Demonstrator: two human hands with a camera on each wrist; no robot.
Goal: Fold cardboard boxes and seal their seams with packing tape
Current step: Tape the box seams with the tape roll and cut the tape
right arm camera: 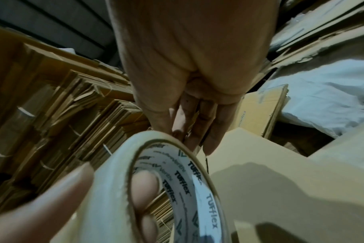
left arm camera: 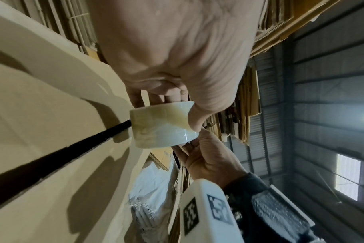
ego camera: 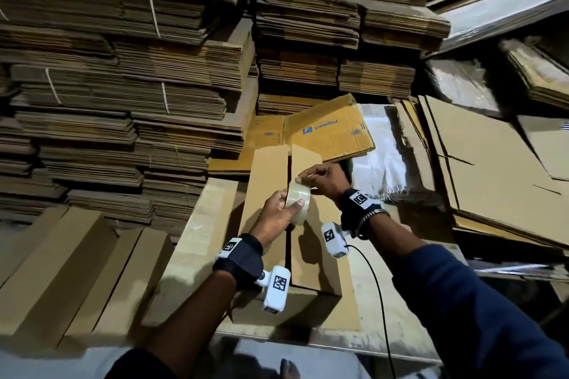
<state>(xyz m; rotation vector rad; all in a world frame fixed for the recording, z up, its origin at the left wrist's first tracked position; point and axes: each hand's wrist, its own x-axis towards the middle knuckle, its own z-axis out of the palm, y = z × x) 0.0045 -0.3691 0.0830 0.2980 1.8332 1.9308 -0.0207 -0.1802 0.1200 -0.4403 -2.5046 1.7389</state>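
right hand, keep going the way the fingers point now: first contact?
Probably nothing new: the right hand already has its fingertips at the top rim of the tape roll, which the left hand grips. Past the roll, the folded box lies below; depth is unclear.

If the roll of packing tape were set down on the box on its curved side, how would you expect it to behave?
The tape roll is round with a hollow core, so it would probably roll. Its glossy face looks somewhat slippery, which may be why the left hand grips it with fingers through the core. It likely feels light.
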